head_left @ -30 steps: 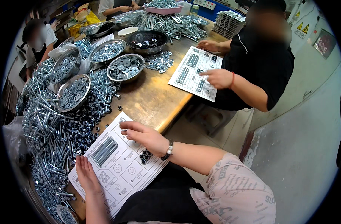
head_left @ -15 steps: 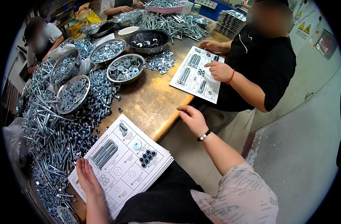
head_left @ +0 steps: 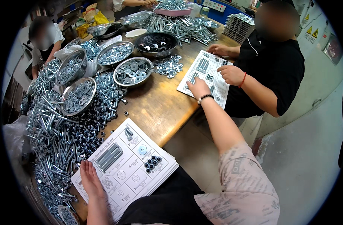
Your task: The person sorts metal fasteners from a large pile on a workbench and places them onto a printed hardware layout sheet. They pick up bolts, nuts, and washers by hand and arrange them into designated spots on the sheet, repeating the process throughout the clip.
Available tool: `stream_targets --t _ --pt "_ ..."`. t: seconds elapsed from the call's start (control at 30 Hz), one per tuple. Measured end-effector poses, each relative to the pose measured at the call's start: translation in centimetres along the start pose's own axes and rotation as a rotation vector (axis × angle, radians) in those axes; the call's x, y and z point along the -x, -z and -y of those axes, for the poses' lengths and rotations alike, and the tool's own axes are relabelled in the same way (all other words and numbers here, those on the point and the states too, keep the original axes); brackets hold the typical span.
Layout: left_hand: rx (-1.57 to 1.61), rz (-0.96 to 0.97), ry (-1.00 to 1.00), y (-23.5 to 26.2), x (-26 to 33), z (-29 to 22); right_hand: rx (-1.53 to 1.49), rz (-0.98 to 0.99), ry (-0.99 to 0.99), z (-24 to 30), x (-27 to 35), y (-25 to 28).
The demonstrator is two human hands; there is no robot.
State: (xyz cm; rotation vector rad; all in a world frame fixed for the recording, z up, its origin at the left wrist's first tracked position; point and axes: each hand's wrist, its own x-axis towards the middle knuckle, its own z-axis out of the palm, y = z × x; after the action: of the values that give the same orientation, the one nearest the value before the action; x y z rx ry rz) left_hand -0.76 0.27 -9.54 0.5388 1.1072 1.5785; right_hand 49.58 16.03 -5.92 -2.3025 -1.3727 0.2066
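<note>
A thick stack of printed hardware sheets (head_left: 168,162) lies at the table's near edge, partly over my lap. On its top sheet are long bolts (head_left: 110,156), a few short bolts (head_left: 129,133), a flat washer (head_left: 142,149) and several dark-centred nuts (head_left: 152,164). My left hand (head_left: 91,180) rests flat along the stack's left side, fingers extended and holding nothing. My right hand (head_left: 199,89) is stretched out to the near edge of a co-worker's similar sheet (head_left: 185,83), fingers extended beside its bolts (head_left: 202,66). Nothing shows in it.
Loose bolts (head_left: 47,131) and nuts (head_left: 91,131) are heaped along the left of the wooden table (head_left: 152,112). Metal bowls of washers (head_left: 133,71) stand behind them. The co-worker's hands (head_left: 232,75) are over the far sheet. Other people work at the back and left.
My right hand has moved up and forward from beside the table edge to the co-worker's sheet. My left hand stays on the stack. The view has shifted slightly.
</note>
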Motion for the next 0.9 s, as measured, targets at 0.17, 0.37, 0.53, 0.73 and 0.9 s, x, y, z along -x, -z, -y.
stream_targets --t 0.17,0.37,0.53,0.73,0.9 --pt "-0.012 -0.001 -0.009 0.0 0.2 -0.2 0.055 0.087 -0.370 1.9 -4.2 -2.5" --pt "-0.026 0.024 -0.030 -0.4 0.4 0.1 0.112 0.256 -0.336 1.4 -5.4 -4.8" --pt "-0.055 0.002 -0.045 0.3 0.6 -0.6 -0.441 0.249 0.109 4.8 1.7 -1.9" --pt "-0.268 0.346 -0.084 -5.0 5.9 -2.9 -0.697 1.009 0.930 18.0 21.7 1.4" --pt "0.071 0.359 0.098 -5.9 8.2 -2.4 -0.562 1.053 0.929 22.0 30.0 -0.1"
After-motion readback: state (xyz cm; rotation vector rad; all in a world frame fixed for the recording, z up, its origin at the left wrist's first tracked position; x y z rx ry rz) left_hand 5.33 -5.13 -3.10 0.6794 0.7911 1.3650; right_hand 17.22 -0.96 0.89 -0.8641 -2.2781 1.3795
